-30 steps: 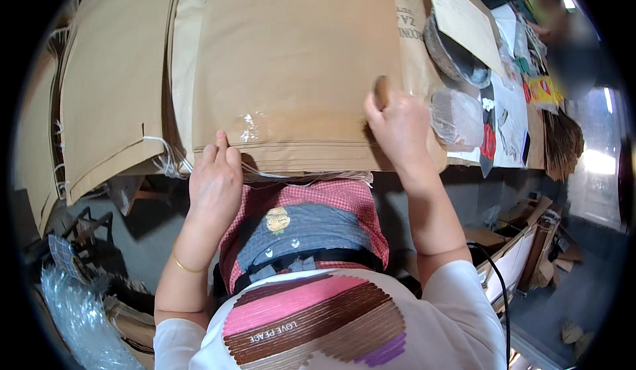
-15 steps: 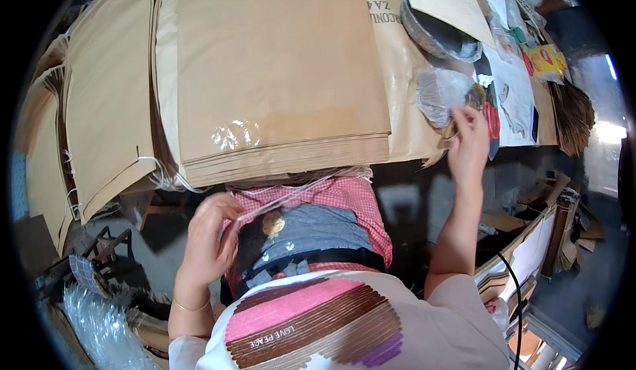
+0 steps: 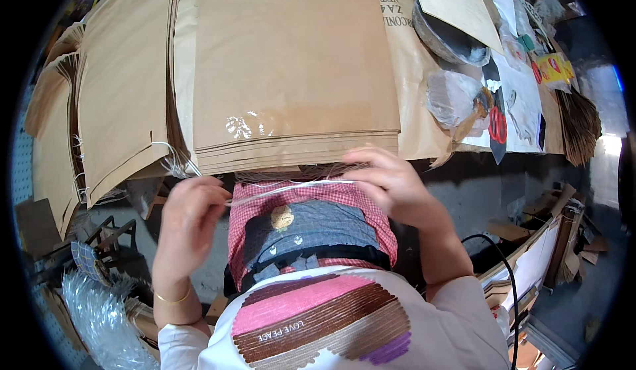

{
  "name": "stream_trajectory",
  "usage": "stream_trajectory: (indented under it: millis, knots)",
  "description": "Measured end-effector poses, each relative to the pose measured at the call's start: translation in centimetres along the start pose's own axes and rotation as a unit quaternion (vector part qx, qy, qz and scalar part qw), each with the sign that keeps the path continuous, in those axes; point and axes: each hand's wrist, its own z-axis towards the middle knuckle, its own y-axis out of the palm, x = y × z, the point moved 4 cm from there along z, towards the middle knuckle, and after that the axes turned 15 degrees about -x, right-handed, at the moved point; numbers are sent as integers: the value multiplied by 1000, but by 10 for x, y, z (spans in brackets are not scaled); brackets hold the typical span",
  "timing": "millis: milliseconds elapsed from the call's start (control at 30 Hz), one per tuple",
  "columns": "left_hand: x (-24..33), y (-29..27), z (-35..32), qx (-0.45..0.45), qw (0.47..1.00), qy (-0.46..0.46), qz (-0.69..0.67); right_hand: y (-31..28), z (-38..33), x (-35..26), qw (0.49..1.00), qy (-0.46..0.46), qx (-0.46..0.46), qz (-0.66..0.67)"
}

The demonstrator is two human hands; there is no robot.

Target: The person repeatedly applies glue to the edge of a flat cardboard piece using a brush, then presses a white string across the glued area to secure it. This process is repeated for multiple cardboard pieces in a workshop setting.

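Observation:
Several thin white strings (image 3: 285, 188) stretch across my lap, just below the table's near edge. At their left end my left hand (image 3: 191, 221) is closed around them, its fingers slightly blurred. The fingertips of my right hand (image 3: 389, 181) pinch the strings' other end, close under the front edge of a stack of brown paper bags (image 3: 291, 58). That stack lies flat before me, with a shiny patch near its front. Beside it on the left, another brown paper stack (image 3: 122, 85) has white string ends (image 3: 173, 161) hanging from its corner.
Right on the table are a crumpled clear plastic bag (image 3: 454, 98), red-handled scissors (image 3: 497, 125), a dark bowl (image 3: 440, 39) partly under a pale board (image 3: 457, 5), and a yellow packet (image 3: 555, 70). Clear plastic strands (image 3: 99, 317) hang at lower left. A black cable (image 3: 510, 277) curves at my right.
My right hand has come from beside the plastic bag and scissors to the strings at the middle. My left hand has shifted slightly left, and the strings now run nearly level between both hands.

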Motion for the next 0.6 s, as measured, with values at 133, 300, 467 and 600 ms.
stream_trajectory:
  millis: [133,300,467,600]
  knots:
    - [29,23,19,-32,996,63,-61,54,40,-28,997,-40,69,20]
    - [13,21,-5,-88,971,-65,-215,64,28,-19,935,24,-129,330]
    - [-2,-28,-30,59,998,-32,19,-28,-32,-9,983,30,3,179]
    - [-28,-40,1,151,988,-41,3,-80,-39,-1,978,166,121,31]
